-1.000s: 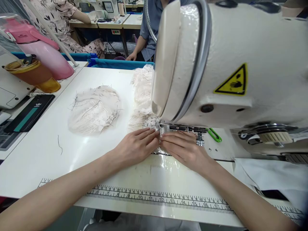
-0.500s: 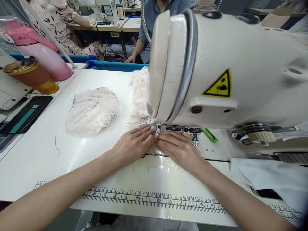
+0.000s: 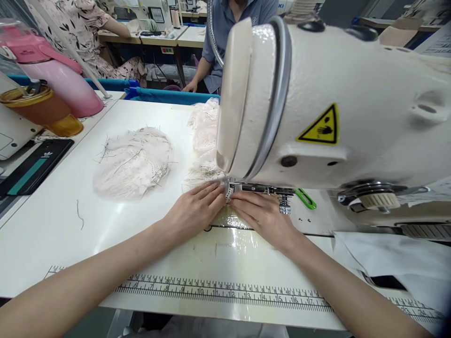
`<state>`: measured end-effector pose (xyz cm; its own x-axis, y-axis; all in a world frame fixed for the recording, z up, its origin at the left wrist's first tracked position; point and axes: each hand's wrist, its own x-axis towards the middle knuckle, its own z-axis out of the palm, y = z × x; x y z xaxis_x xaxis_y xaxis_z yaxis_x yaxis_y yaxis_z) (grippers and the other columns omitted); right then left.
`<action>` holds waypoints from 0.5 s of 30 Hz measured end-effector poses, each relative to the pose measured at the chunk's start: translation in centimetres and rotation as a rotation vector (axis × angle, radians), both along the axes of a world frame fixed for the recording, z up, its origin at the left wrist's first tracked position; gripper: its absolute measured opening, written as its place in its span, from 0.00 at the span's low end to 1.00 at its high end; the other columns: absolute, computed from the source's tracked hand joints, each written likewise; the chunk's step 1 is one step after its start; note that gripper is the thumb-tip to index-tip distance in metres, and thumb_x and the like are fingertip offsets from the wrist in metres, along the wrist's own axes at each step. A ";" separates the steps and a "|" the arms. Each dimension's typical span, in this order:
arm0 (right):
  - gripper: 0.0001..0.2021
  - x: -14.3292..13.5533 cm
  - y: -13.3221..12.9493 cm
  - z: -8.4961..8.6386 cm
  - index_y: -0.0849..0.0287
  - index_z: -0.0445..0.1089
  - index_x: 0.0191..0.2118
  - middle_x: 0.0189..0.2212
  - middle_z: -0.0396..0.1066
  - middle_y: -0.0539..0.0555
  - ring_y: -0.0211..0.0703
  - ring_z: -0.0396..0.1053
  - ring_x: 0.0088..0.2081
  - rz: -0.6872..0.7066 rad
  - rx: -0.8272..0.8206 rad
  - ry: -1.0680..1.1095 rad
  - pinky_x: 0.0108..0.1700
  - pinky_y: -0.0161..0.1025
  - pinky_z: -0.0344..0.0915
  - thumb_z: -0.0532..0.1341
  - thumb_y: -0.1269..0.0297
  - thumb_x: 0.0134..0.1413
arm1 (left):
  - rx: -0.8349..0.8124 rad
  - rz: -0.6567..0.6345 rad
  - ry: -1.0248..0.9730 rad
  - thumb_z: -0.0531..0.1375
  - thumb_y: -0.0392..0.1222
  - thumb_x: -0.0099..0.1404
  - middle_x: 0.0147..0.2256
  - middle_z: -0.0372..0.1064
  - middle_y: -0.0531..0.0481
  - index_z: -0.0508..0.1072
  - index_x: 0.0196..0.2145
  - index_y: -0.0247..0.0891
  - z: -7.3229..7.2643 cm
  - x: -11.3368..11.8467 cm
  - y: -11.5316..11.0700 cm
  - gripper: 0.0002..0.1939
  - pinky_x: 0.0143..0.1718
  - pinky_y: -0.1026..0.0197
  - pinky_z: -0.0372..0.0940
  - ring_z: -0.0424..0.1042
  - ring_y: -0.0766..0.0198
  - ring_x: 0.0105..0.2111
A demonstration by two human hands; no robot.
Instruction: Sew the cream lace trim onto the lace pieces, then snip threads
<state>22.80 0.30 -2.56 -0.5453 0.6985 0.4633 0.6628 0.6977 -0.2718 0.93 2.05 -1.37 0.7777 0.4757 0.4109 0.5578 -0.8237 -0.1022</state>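
Left hand (image 3: 197, 204) and right hand (image 3: 262, 215) press on lace (image 3: 229, 190), fingers together, nearly straight. At ten o'clock, beside a pink bottle (image 3: 68, 87), a brown cup (image 3: 44, 111) holds something dark (image 3: 36, 86).

Read 6 through 17 along the tabletop ruler (image 3: 211, 292); spotted a yellow triangular hand-warning sign (image 3: 320, 126) on the sewing machine (image 3: 317, 84), a trefoil logo (image 3: 47, 155) on a flat black-and-green item (image 3: 37, 168), and "KI" on a white surface (image 3: 286, 6) behind.
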 end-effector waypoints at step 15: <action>0.10 0.5 0.5 -0.5 0.55 0.76 0.41 0.41 0.77 0.53 0.40 0.76 0.41 -0.121 -0.159 0.104 0.46 0.40 0.73 0.56 0.63 0.63 | 0.046 -0.004 0.068 0.50 0.35 0.71 0.52 0.70 0.40 0.70 0.54 0.29 -0.5 -0.4 0.1 0.17 0.56 0.52 0.66 0.70 0.54 0.54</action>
